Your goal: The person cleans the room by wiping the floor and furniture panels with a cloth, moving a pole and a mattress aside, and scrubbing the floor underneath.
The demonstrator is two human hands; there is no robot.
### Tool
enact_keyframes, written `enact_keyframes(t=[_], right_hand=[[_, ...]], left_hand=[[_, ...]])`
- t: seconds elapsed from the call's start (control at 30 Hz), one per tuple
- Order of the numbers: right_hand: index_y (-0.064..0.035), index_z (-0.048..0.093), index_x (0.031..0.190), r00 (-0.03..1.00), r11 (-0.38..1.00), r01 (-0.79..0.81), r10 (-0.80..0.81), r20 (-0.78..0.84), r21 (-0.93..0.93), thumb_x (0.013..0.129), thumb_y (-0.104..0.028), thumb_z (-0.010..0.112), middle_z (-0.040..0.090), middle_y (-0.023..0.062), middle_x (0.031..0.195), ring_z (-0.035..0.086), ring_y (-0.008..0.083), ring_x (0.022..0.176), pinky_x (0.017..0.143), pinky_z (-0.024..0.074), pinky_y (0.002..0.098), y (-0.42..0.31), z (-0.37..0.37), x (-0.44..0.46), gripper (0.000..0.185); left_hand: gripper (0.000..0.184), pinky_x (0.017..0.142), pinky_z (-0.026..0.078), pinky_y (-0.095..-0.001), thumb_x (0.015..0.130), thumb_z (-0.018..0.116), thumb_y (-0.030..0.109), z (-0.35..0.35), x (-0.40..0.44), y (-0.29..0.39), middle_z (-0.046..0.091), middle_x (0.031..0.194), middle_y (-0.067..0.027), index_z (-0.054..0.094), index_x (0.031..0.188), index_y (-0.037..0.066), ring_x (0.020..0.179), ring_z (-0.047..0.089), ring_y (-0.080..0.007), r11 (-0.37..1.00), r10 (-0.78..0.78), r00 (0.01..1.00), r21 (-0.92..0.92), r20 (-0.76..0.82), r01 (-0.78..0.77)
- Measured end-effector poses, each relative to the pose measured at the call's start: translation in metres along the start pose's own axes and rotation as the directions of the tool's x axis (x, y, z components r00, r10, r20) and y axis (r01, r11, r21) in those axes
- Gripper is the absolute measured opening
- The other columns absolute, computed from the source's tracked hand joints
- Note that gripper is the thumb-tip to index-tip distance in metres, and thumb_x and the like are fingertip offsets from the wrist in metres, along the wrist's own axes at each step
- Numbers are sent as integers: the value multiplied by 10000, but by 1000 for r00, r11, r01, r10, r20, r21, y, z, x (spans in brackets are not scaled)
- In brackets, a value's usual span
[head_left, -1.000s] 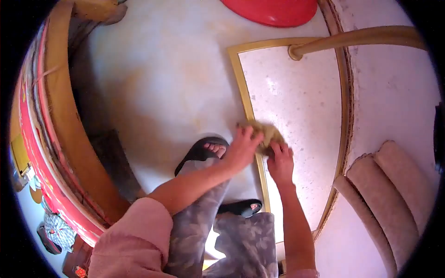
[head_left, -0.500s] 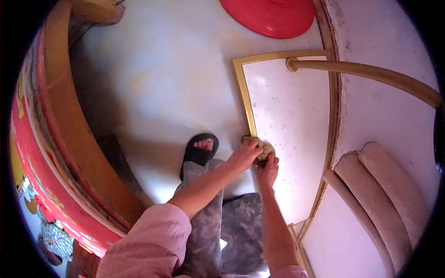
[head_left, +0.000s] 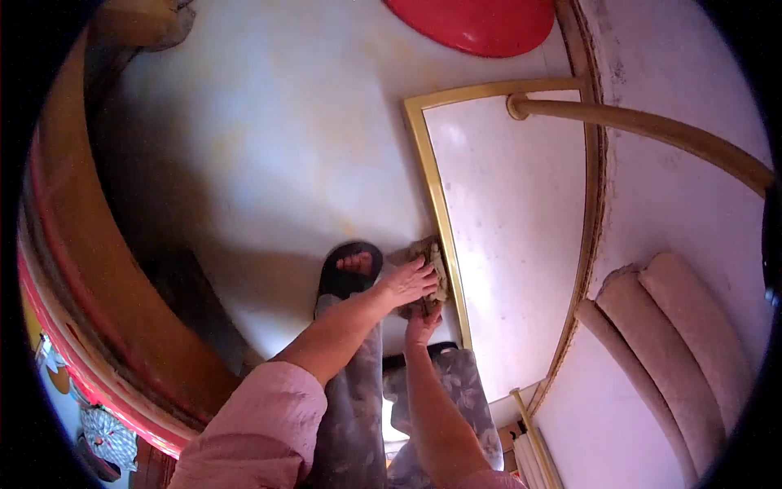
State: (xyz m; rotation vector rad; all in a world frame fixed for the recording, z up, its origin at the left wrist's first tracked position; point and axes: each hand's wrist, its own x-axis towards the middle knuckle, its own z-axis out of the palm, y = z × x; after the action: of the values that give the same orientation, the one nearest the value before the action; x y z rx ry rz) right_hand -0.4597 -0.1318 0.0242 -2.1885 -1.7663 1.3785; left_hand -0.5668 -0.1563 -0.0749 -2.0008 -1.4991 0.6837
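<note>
A crumpled brown cloth (head_left: 441, 277) is bunched against the outer side of a low white panel's gold edge (head_left: 441, 204), near the floor. My left hand (head_left: 410, 281) lies over the cloth with its fingers curled onto it. Just below, my right hand (head_left: 423, 323) grips the cloth's lower end, its fingertips partly hidden in the folds. Both hands are to the left of the white panel (head_left: 517, 236), close to my foot in a black sandal (head_left: 345, 273).
A gold tube (head_left: 635, 118) runs from the panel's far end toward the right. Padded beige cushions (head_left: 676, 350) are at the right wall. A red round object (head_left: 481, 24) sits at the far end, and a brown wooden bed side (head_left: 122, 261) curves along the left.
Both hands and the cloth have moved left, from the top of the gold edge to its outer side. My left hand's fingers are more stretched out over the cloth.
</note>
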Motion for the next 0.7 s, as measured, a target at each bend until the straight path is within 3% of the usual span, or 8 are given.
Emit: enact_keyframes(t=[0.03, 0.1, 0.2, 0.27, 0.37, 0.43, 0.57, 0.7], right_hand=[[-15, 368, 1405, 999, 999, -44, 44, 17, -29, 824, -181, 675, 408, 250, 1270, 473, 385, 1132, 970, 431, 452, -10, 1, 3, 678], [-28, 368, 1432, 999, 995, 27, -24, 34, -95, 841, -222, 669, 394, 267, 1302, 450, 405, 1172, 998, 410, 465, -26, 7, 7, 691], [-26, 415, 1415, 969, 935, 247, -235, 76, -256, 854, -220, 643, 388, 284, 1322, 434, 434, 1187, 1026, 377, 473, -71, 24, 18, 636], [-28, 436, 1418, 860, 820, 503, -505, 70, -274, 903, -242, 580, 418, 260, 1350, 419, 430, 1222, 1050, 343, 484, -91, 53, 31, 577], [-61, 403, 1448, 756, 670, 654, -598, 267, -352, 920, -270, 512, 439, 194, 1400, 385, 381, 1300, 1105, 222, 497, -194, 103, 43, 579], [-115, 439, 1402, 597, 492, 800, -703, 386, -343, 871, -159, 559, 442, 152, 1433, 415, 393, 1279, 1072, 324, 489, -255, 135, 55, 547], [-149, 489, 1353, 612, 332, 778, -592, 524, -534, 853, -152, 572, 444, 101, 1396, 461, 379, 1175, 975, 414, 509, -310, 162, 40, 507], [-169, 503, 1336, 467, 149, 858, -622, 628, -491, 806, -118, 608, 431, 81, 1391, 450, 382, 1172, 967, 432, 507, -285, 149, 35, 543]], left_hand=[[466, 1197, 142, -469, 986, 476, 444, 3, 3, -8, 344, 1524, -15, 497, 1339, 140, 1434, 235, -298, 975, 64, 997, 209, 50, -73], [426, 1178, 163, -493, 985, 455, 392, 9, -1, -28, 392, 1480, -24, 506, 1328, 143, 1397, 292, -291, 975, 174, 979, 122, 107, -186], [358, 1125, 243, -534, 960, 438, 274, 36, -10, -92, 518, 1359, -53, 554, 1279, 162, 1298, 433, -287, 926, -13, 999, -377, 47, 29], [403, 1063, 324, -515, 887, 497, 258, 69, -21, -149, 544, 1308, -81, 561, 1269, 151, 1253, 468, -295, 508, -247, 952, -813, 182, 287], [451, 977, 412, -484, 860, 523, 252, 113, -42, -251, 546, 1282, -86, 546, 1300, 155, 1209, 489, -300, 442, -380, 829, -707, 410, 552], [420, 903, 434, -453, 859, 554, 216, 138, -58, -289, 543, 1165, -75, 541, 1277, 171, 1097, 507, -307, 307, -607, 606, -552, 514, 775], [444, 868, 453, -455, 865, 585, 171, 142, -94, -300, 537, 1163, -102, 522, 1303, 133, 1069, 504, -333, 33, -626, 333, -402, 705, 915], [522, 893, 448, -488, 871, 610, 186, 93, -107, -248, 505, 1192, -143, 471, 1369, 118, 1078, 485, -361, -147, -554, 176, -303, 814, 942]])
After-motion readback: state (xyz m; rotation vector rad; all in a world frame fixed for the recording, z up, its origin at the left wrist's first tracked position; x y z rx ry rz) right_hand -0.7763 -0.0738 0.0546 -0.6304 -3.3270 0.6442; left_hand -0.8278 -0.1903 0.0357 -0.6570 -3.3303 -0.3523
